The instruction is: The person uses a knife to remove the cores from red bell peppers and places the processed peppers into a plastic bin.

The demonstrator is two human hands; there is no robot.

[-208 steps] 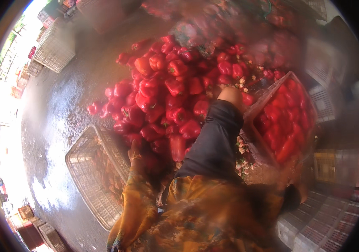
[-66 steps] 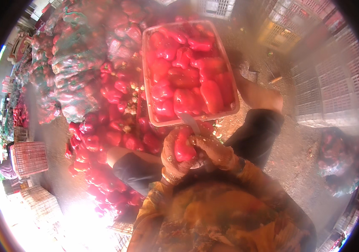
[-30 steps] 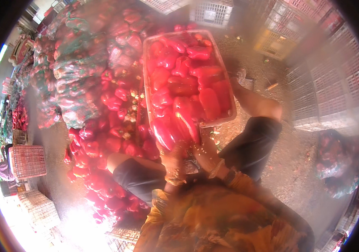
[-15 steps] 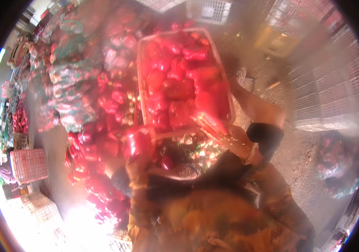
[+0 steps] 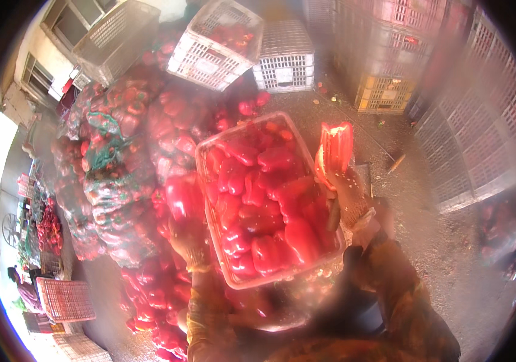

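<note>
**Cut Pepper Held Over Full Crate**

Centre frame, a clear crate [image 5: 233, 145] brims with red peppers. A light, crisp, slippery pepper half [image 5: 336, 148] is pinched at its base by the right hand [image 5: 345, 196]; the left hand [image 5: 188, 241], lower left, is too blurred to judge.

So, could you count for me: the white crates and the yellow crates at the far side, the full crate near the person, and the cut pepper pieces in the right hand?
white crates: 2
yellow crate: 1
full crate of red peppers: 1
cut pepper piece in the right hand: 1
Total: 5
</note>
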